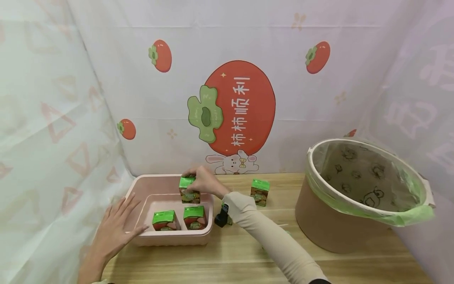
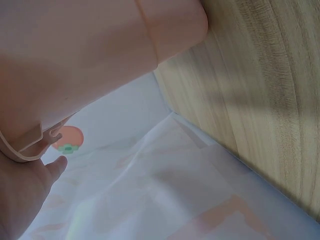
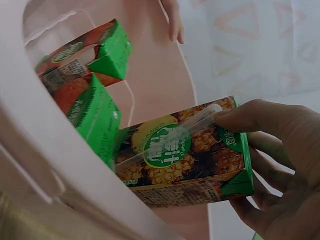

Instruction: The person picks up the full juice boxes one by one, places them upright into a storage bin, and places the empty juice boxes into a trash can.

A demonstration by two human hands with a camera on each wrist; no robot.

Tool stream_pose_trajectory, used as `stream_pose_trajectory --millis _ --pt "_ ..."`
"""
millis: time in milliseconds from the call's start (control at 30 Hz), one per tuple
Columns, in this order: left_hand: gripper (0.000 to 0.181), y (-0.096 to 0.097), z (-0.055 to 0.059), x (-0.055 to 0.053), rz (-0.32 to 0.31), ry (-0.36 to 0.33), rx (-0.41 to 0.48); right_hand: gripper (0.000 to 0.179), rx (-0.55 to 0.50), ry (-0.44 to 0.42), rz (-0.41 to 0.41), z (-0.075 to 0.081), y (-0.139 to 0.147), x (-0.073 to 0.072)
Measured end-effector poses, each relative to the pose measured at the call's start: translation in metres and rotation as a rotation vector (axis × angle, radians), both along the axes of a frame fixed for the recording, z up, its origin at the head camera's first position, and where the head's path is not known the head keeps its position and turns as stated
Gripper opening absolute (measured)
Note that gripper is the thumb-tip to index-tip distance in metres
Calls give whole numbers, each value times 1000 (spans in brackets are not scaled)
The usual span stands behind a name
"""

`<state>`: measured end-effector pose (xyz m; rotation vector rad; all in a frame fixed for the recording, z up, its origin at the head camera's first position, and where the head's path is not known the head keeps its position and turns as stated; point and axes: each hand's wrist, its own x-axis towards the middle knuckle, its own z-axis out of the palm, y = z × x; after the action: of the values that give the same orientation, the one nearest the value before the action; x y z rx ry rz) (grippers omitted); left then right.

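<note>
My right hand [image 1: 205, 181] pinches a pineapple juice carton [image 1: 190, 196] with a green top, inside the back right part of a pink plastic bin [image 1: 170, 233]. A wrapped straw runs across the front of that carton [image 3: 175, 150] in the right wrist view. Two more juice cartons with red fruit pictures, one left [image 1: 166, 221] and one right [image 1: 194, 217], stand near the bin's front wall. My left hand [image 1: 115, 225] rests on the bin's left rim with its fingers spread. In the left wrist view the bin's outer wall [image 2: 85, 55] hides most of that hand.
Another green-topped carton [image 1: 260, 192] stands on the wooden table [image 1: 248, 260], right of my right wrist. Further right is a large round bucket [image 1: 330, 228] with a green liner folded over its rim. Something partly hidden lies under my right forearm.
</note>
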<state>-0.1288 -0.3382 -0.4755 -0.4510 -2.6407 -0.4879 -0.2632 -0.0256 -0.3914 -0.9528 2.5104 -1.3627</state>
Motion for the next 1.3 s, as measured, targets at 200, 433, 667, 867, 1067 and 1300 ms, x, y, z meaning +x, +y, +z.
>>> stream_pose_trajectory --millis 200,433,667,867,1067,1300 --pt "82 1 1 0 -2 6 5 41 50 -5 -12 -13 -8 0" --pt "81 1 -1 1 0 15 12 39 105 -17 -36 -27 -20 1" --pt "82 2 -1 0 1 14 8 41 138 -24 -51 -34 -25 1" --pt "82 2 0 0 -3 13 10 40 168 -42 -45 -38 -25 0" --pt "83 1 1 0 0 7 10 40 252 -5 -34 -42 -24 0" --pt "82 0 0 0 -8 21 8 35 312 -11 -38 -45 -25 1"
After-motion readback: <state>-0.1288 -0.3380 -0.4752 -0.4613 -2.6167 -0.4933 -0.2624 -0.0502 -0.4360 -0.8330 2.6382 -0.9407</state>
